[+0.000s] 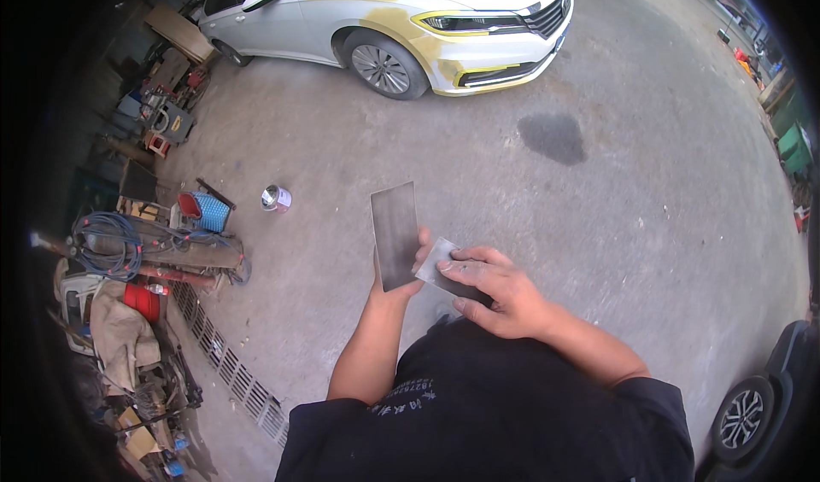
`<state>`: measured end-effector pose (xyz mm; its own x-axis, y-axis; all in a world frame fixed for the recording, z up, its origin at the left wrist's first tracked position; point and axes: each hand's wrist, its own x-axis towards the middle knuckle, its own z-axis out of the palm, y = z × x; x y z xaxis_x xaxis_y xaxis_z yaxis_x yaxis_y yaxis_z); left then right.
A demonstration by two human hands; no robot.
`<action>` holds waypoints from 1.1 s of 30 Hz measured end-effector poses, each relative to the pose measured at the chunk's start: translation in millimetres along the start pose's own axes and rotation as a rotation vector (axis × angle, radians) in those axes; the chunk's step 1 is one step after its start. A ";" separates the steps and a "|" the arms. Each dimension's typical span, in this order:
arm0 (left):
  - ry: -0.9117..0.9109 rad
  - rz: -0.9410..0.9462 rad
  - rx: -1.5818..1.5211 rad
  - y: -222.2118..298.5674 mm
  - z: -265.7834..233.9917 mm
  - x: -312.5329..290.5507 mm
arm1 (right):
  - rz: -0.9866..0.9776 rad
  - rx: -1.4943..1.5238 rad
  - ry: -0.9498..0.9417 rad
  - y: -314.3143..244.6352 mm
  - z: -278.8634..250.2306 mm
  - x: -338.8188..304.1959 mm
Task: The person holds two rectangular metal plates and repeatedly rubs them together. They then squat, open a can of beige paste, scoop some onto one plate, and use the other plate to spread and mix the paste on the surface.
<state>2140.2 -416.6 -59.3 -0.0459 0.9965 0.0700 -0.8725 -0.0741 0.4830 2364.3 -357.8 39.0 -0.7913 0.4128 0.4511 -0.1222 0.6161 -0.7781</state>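
The dark plate (pixel 395 233) is cradled by the half-curled left hand (pixel 410 288); just right of the plate, a pale spreader (pixel 433 265) is pinched by the partly closed right hand (pixel 504 291). Both are judged light, stiff; edges should be gripped.

Car body workshop, by the look of it; white car (pixel 299 21) with yellowish patches (pixel 389 21) on its bodywork, headlight (pixel 474 24) edged in yellow; bare grey floor (pixel 342 140) with dark stain (pixel 553 137); slotted drain grating (pixel 224 360); coiled blue hose or cable (pixel 107 245); small tin (pixel 281 201) on the floor; gear piled (pixel 171 119) down the left; second, dark vehicle (pixel 787 375) partly visible lower right
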 end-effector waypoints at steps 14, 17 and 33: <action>0.255 -0.063 -0.065 -0.8 33.6 3.8 | -0.092 -0.156 -0.168 -8.3 13.9 16.1; 0.520 0.000 -0.028 -12.7 52.8 1.4 | -0.012 -0.152 -0.091 -5.4 4.1 35.4; 0.407 -0.027 0.064 1.7 60.1 4.3 | -0.022 -0.229 -0.136 -26.6 0.3 42.2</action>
<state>2167.7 -414.8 -5.7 -0.2233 0.9311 -0.2885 -0.8447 -0.0371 0.5340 2333.9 -357.0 78.5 -0.8649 0.3133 0.3922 -0.0136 0.7664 -0.6423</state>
